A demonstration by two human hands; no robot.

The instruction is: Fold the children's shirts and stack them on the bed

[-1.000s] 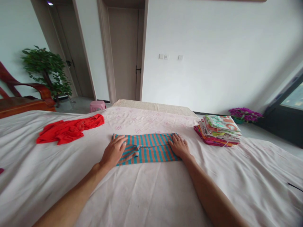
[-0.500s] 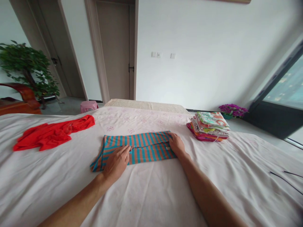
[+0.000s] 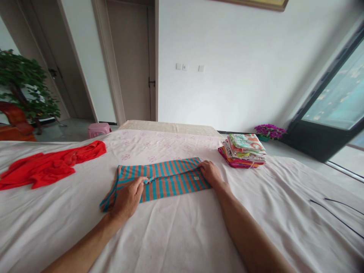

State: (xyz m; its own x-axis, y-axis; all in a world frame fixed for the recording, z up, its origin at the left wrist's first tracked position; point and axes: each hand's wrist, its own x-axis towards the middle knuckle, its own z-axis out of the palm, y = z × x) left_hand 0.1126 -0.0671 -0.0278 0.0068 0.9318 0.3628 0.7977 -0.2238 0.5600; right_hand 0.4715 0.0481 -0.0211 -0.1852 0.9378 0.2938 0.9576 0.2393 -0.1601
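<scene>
A folded garment with teal and brown stripes [image 3: 170, 187] lies flat on the white sheet in front of me. It is folded into a long strip, with a small pale label near its right end. My left hand [image 3: 129, 199] is over its left part, thumb and fingers pinching a bit of the upper layer's edge. At the right end, my right hand [image 3: 211, 173] has its fingers curled over the cloth's edge; the fingertips are partly hidden.
To the left a crumpled red garment [image 3: 54, 163] is spread on the sheet [image 3: 176, 235]. A stack of folded colourful cloths [image 3: 243, 151] stands to the right. Dark cords [image 3: 335, 216] lie at the far right. Beyond the bed are a pink stool [image 3: 99, 129] and purple flowers [image 3: 270, 131].
The view has turned slightly right, so most things sit farther left. My left hand has drawn its fingers together and pulled up a small bit of the striped cloth. The right hand stays at the end.
</scene>
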